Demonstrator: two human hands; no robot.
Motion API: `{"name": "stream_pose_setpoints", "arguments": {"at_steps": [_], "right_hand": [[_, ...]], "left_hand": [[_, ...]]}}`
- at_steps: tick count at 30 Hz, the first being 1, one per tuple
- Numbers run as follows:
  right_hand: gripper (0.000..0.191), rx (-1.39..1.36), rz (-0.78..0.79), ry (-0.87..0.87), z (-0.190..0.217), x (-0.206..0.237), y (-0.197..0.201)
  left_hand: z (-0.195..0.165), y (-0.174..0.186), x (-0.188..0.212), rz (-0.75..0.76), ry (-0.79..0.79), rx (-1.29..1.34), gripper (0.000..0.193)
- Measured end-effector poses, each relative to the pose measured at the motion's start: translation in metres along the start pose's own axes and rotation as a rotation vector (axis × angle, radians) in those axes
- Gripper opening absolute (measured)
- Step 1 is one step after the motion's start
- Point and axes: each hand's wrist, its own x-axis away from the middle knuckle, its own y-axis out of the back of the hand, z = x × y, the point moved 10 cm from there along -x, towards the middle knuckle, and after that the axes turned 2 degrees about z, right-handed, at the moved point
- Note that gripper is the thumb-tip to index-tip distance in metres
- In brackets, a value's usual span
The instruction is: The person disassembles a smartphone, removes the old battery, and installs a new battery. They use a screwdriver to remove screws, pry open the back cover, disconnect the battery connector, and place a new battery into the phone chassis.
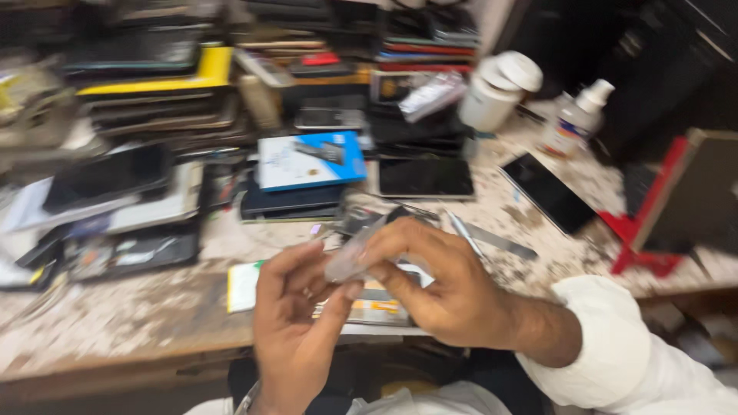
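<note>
Blurred view: left hand [296, 327] and right hand [442, 284] pinch together small clear plastic piece [352, 257] above edge of cluttered workbench [115, 315]; blue box [310, 159], dark tablet [425, 177], white bottle [498, 91] lie behind

Worn speckled workbench [115, 307] bears phones [425, 177], bottles [498, 91].

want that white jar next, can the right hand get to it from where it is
Probably yes: the white jar stands uncovered at the bench's back right, with only flat phones between. But the right hand now pinches a clear strip.
</note>
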Motion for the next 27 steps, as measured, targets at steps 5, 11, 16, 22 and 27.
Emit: {"name": "stream_pose_setpoints", "arguments": {"at_steps": [5,11,16,22,27], "right_hand": [[0.047,-0.167,-0.195,-0.175,-0.017,0.045,0.047],[0.028,-0.063,-0.179,-0.203,-0.042,0.113,0.052],[0.030,-0.161,-0.250,-0.068,-0.056,0.123,0.023],[0.024,-0.707,0.278,0.062,-0.147,0.087,-0.054],[0.022,-1.170,0.545,-0.101,-0.160,0.066,-0.188]], "left_hand": [[0.006,-0.032,0.009,0.151,-0.139,-0.280,0.026],[0.024,-0.076,0.003,0.429,0.001,-0.479,0.032],[-0.019,-0.071,0.017,0.493,-0.110,-0.363,0.036],[-0.050,0.005,0.057,0.506,0.116,-0.076,0.035],[-0.114,0.105,0.107,0.201,-0.221,-0.431,0.021]]}}
